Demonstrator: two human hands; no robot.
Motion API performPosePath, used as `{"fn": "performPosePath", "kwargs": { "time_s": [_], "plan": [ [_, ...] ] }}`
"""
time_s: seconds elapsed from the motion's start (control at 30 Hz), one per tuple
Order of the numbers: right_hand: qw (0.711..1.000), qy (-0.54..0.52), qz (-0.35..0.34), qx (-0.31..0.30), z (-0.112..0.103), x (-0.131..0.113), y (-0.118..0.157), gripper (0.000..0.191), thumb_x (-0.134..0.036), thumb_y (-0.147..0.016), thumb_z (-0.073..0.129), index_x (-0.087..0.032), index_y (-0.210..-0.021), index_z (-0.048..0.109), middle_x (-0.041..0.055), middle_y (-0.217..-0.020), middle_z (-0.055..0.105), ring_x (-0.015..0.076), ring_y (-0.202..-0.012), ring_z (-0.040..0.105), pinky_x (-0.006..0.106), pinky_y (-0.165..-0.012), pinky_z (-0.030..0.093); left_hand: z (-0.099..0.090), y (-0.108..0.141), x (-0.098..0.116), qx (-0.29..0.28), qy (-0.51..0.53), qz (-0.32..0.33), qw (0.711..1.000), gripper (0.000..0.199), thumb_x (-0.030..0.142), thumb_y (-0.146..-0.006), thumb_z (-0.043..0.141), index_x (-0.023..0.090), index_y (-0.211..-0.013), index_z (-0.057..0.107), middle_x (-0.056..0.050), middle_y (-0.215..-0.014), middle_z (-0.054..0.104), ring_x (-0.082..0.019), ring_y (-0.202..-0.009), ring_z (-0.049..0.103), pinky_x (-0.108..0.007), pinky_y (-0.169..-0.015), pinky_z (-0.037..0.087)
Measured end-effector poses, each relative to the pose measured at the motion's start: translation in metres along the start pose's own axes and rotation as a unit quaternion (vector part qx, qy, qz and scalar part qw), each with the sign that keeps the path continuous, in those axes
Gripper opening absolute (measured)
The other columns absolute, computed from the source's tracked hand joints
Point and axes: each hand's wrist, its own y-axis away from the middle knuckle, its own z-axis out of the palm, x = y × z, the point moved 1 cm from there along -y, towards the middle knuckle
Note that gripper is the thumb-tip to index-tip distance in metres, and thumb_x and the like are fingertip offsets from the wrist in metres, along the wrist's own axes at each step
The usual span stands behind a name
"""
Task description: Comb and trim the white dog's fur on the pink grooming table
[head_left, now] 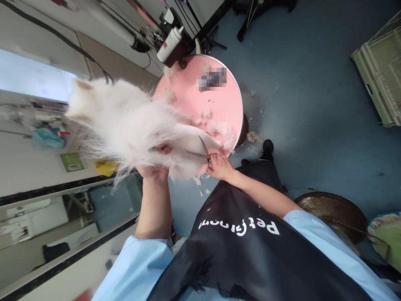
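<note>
The left hand (153, 169) cups the rear of a white dog (125, 121) standing on a round pink table (219, 104). The right hand (221, 166), closed through the scissors (203, 152) handles, holds the part-open blades pointing toward the dog's hindquarters, just beside the left hand.

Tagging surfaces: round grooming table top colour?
Pink, steel-rimmed round table top; head view, the only one.

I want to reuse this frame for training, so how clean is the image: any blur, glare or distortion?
Head view: the white dog is smeared by motion blur, while the scissors in the right hand stay fairly sharp; the window at far left is blown out; wide-angle bending curves the walls and floor edges; a pixelated patch covers part of the pink table.
</note>
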Motion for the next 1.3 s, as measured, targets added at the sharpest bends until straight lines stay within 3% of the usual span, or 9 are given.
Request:
{"fn": "performPosePath", "kwargs": {
  "time_s": [0.17, 0.27, 0.37, 0.67, 0.8, 0.93, 1.07, 1.2, 1.3],
  "plan": [
    [1.000, -0.011, 0.007, -0.024, -0.005, 0.002, 0.002, 0.046, -0.007, -0.087, 0.047, -0.010, -0.133, 0.051, 0.0204, -0.119, 0.066, 0.0306, -0.107, 0.065, 0.041, -0.090, 0.053, -0.005, 0.001, 0.001, -0.043, -0.008, 0.002, 0.999, 0.053, 0.064, -0.098, 0.044, 0.017, -0.082, 0.062, -0.005, -0.077, 0.064, -0.011, -0.056, 0.049, -0.021, -0.043, 0.038],
    [1.000, -0.013, -0.004, -0.015, -0.007, 0.003, 0.002, 0.042, -0.014, -0.088, 0.052, -0.009, -0.130, 0.052, 0.0202, -0.121, 0.065, 0.0314, -0.111, 0.064, 0.041, -0.093, 0.052, -0.005, 0.001, 0.001, -0.020, 0.005, 0.000, 1.000, 0.052, 0.064, -0.097, 0.046, 0.017, -0.081, 0.062, -0.005, -0.077, 0.066, -0.012, -0.055, 0.049, -0.021, -0.043, 0.038],
    [0.999, -0.009, 0.000, -0.032, -0.009, 0.003, 0.003, 0.044, -0.009, -0.087, 0.048, -0.010, -0.131, 0.051, 0.0187, -0.119, 0.067, 0.0296, -0.110, 0.065, 0.038, -0.090, 0.053, -0.003, 0.003, 0.001, 0.010, 0.011, -0.007, 1.000, 0.054, 0.067, -0.095, 0.046, 0.017, -0.080, 0.060, -0.004, -0.076, 0.066, -0.011, -0.054, 0.049, -0.021, -0.042, 0.037],
    [0.999, -0.026, 0.006, -0.048, -0.017, 0.004, 0.007, 0.044, -0.007, -0.086, 0.048, -0.010, -0.130, 0.050, 0.0183, -0.115, 0.067, 0.0295, -0.103, 0.068, 0.038, -0.083, 0.055, -0.002, 0.005, 0.002, 0.020, -0.001, -0.003, 1.000, 0.052, 0.065, -0.097, 0.043, 0.018, -0.081, 0.059, -0.004, -0.078, 0.067, -0.012, -0.055, 0.050, -0.021, -0.042, 0.038],
    [0.998, -0.040, -0.003, -0.051, -0.020, 0.005, 0.008, 0.040, -0.016, -0.088, 0.054, -0.011, -0.128, 0.050, 0.0176, -0.119, 0.066, 0.0296, -0.104, 0.067, 0.036, -0.082, 0.055, -0.002, 0.005, 0.002, 0.032, 0.005, -0.011, 0.999, 0.054, 0.066, -0.097, 0.042, 0.018, -0.082, 0.060, -0.004, -0.078, 0.068, -0.012, -0.054, 0.051, -0.021, -0.042, 0.038],
    [0.997, -0.038, 0.002, -0.071, -0.023, 0.006, 0.008, 0.043, -0.009, -0.087, 0.048, -0.010, -0.130, 0.049, 0.0170, -0.113, 0.068, 0.0287, -0.099, 0.068, 0.036, -0.080, 0.054, -0.002, 0.006, 0.002, 0.026, 0.011, -0.010, 1.000, 0.055, 0.066, -0.097, 0.043, 0.017, -0.081, 0.060, -0.005, -0.078, 0.068, -0.012, -0.055, 0.052, -0.021, -0.042, 0.040],
    [0.994, -0.073, -0.003, -0.076, -0.025, 0.006, 0.008, 0.038, -0.019, -0.086, 0.059, -0.011, -0.122, 0.052, 0.0161, -0.112, 0.068, 0.0294, -0.099, 0.068, 0.035, -0.078, 0.053, -0.003, 0.005, 0.002, 0.028, 0.010, -0.002, 1.000, 0.053, 0.065, -0.094, 0.050, 0.015, -0.082, 0.062, -0.005, -0.076, 0.069, -0.012, -0.053, 0.053, -0.021, -0.040, 0.040],
    [0.993, -0.090, 0.002, -0.081, -0.024, 0.006, 0.008, 0.031, -0.010, -0.084, 0.056, -0.013, -0.114, 0.055, 0.0133, -0.106, 0.069, 0.0260, -0.093, 0.068, 0.033, -0.078, 0.052, -0.003, 0.005, 0.001, 0.042, 0.014, 0.009, 0.999, 0.055, 0.066, -0.092, 0.053, 0.014, -0.079, 0.062, -0.006, -0.075, 0.069, -0.013, -0.052, 0.054, -0.021, -0.038, 0.041],
    [0.987, -0.136, -0.005, -0.081, -0.024, 0.005, 0.008, 0.030, -0.016, -0.081, 0.063, -0.015, -0.110, 0.055, 0.0116, -0.105, 0.069, 0.0251, -0.094, 0.068, 0.032, -0.079, 0.051, -0.001, 0.006, 0.001, 0.048, 0.012, 0.010, 0.999, 0.055, 0.067, -0.092, 0.052, 0.014, -0.080, 0.063, -0.006, -0.074, 0.069, -0.013, -0.052, 0.055, -0.021, -0.038, 0.042]
  ]
}}
